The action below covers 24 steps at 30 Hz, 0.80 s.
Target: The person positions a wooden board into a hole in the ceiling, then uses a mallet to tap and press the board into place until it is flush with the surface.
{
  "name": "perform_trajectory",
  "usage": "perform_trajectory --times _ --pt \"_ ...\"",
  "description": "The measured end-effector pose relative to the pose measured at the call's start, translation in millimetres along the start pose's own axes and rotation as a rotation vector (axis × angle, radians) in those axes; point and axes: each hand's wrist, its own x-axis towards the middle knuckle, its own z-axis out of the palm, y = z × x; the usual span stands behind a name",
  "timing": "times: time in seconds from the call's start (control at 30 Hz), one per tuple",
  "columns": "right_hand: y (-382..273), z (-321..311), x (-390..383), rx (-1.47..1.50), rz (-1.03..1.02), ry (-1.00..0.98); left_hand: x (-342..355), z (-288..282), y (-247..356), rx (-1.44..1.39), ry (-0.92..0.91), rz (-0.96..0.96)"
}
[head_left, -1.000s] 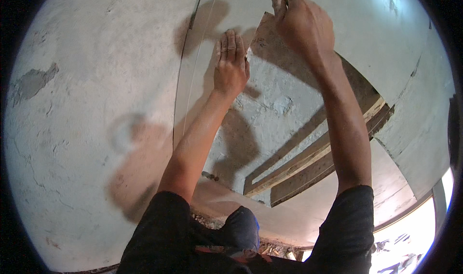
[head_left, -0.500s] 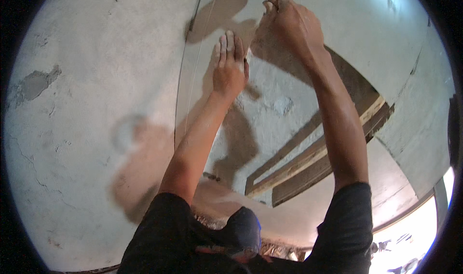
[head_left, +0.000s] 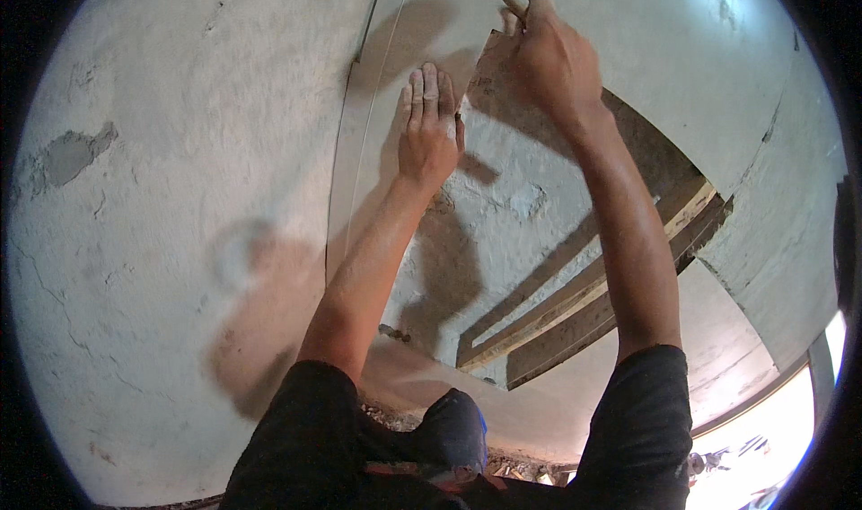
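Note:
My left hand lies flat, fingers stretched out, on a pale smooth panel with a thin line along it. Pale dust coats the fingers. Higher up and to the right, my right hand is wrapped round the wooden handle of a mallet. Its wide, rounded grey head is partly cut off by the top of the picture, so I cannot tell whether it touches the panel. Below and between my hands, a gap in the panelling shows a rough grey plaster surface.
A wooden batten crosses the gap's lower right side, below my right forearm. Smooth pale panels border the gap. On the left is a plastered wall with cracks and a grey patch. Bright light enters at lower right.
My right hand and the mallet have shifted slightly right and down in the picture. My left hand stays flat on the panel.

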Motion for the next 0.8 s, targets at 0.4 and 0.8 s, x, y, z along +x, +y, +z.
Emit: perform_trajectory --times 0.4,0.8 --pt "17 4 2 -0.063 -0.114 -0.099 -4 4 7 -0.048 -0.028 0.003" --pt "-33 -4 5 -0.036 -0.112 -0.118 -6 12 -9 -0.019 -0.032 -0.009"
